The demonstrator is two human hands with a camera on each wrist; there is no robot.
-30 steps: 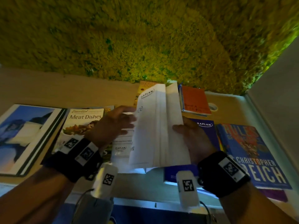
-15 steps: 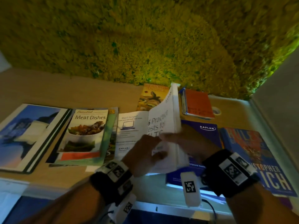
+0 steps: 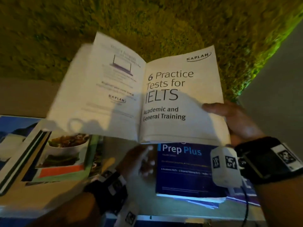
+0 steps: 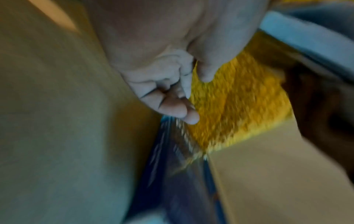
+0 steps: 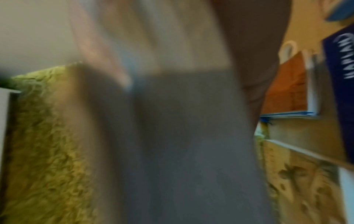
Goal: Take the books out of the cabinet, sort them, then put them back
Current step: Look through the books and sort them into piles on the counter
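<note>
Now, left to right:

Far left: a large blue-covered book [image 3: 11, 136] lies flat on the table [image 3: 24, 97], its dark spine edge toward the middle.
Left of centre: a cookbook [image 3: 64, 154] showing a bowl of food lies flat, overlapping other printed matter; its top edge is hidden under the raised book's left page.
Left hand [image 3: 139, 163]: low, just under the raised book's bottom edge near the spine; fingers loosely bent, blurred. The left wrist view shows curled fingers [image 4: 172, 109] beside a pale sheet, but whether this grip holds anything, I cannot tell.
Centre: the open IELTS book [image 3: 172, 95] is held up off the table, tilted toward the camera, title page reading "6 Practice Tests for IELTS"; its left page is blurred. It blocks the table behind it.
Below centre: a dark blue Prep Plus book [image 3: 185, 174] lies flat on the table, on top of other thin items, its top hidden by the open book.
Right hand [image 3: 236, 122]: grasping the open book's right edge, thumb on the title page, remaining fingers behind.
Background: a mossy green wall [image 3: 147, 22].
Right wrist view: blurred; an orange-covered book [image 5: 287, 91] lies on the table beside a blue Kaplan cover.
</note>
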